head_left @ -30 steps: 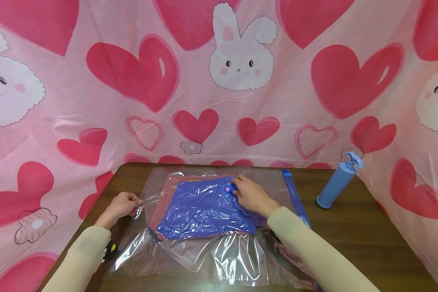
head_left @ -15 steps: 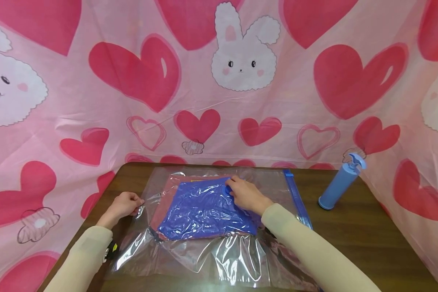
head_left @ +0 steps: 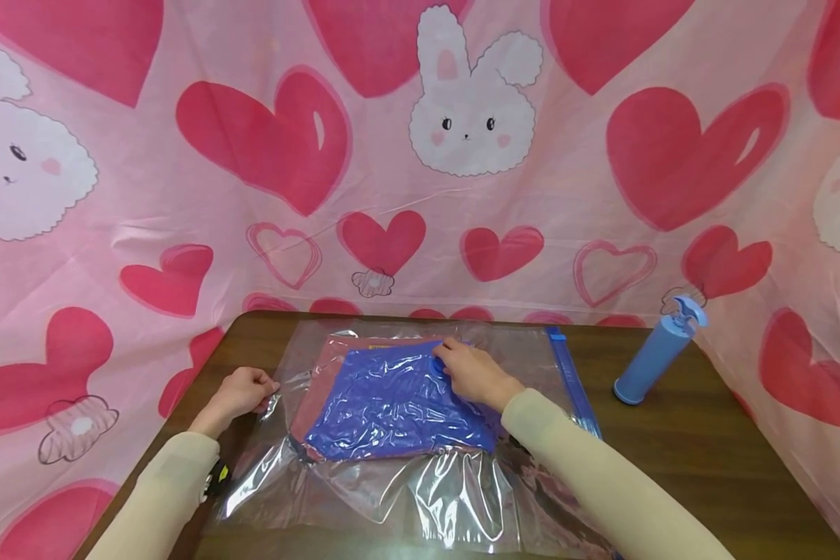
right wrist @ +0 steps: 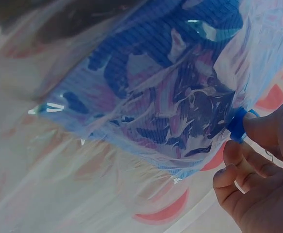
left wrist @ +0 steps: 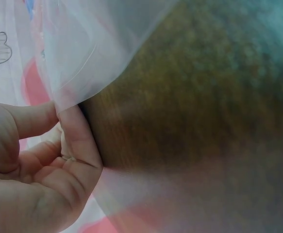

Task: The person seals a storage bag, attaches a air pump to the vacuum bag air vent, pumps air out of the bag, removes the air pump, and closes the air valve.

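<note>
A clear vacuum storage bag (head_left: 364,498) lies on the table with folded blue cloth (head_left: 392,404) and reddish-pink cloth (head_left: 315,381) inside. At the bag's left edge my left hand (head_left: 238,393) pinches the film between thumb and forefinger; the left wrist view shows the plastic corner (left wrist: 83,73) lifted off the wood. My right hand (head_left: 477,375) reaches over the blue cloth and grips the round blue valve cap (right wrist: 237,124) with thumb and fingertips. In the head view the hand mostly covers that cap. The bag's film rises toward the cap in the right wrist view.
A blue hand pump (head_left: 651,362) stands upright at the right of the brown table (head_left: 700,467). The bag's blue zip strip (head_left: 570,373) runs along its right side. Pink heart-and-rabbit fabric (head_left: 385,155) hangs behind and around the table.
My right hand has shifted slightly left onto the valve, covering the pinkish centre that showed a second ago. My left hand keeps its hold on the bag edge.
</note>
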A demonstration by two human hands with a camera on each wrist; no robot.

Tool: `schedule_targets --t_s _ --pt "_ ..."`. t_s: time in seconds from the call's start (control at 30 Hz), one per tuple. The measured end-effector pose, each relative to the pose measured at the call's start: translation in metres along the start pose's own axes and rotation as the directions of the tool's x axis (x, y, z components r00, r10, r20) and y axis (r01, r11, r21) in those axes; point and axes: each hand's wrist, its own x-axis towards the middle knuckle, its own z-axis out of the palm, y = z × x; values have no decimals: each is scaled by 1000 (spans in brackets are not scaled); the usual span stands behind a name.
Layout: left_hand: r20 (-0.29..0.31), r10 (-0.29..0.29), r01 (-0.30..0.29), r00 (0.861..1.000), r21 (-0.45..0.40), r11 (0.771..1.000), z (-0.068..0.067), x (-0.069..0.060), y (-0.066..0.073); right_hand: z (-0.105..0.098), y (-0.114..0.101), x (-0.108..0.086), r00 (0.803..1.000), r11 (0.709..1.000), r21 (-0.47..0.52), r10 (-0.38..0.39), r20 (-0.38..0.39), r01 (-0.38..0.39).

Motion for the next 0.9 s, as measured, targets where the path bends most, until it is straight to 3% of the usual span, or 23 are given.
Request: schedule_targets --t_s 0.37,0.9 --pt "-7 4 -4 1000 -6 1000 1 -1 2 3 0 0 1000 1000 -20 -4 1 4" --pt "-10 3 -3 1000 4 1000 1 -1 2 4 0 4 998 999 -12 51 -36 -52"
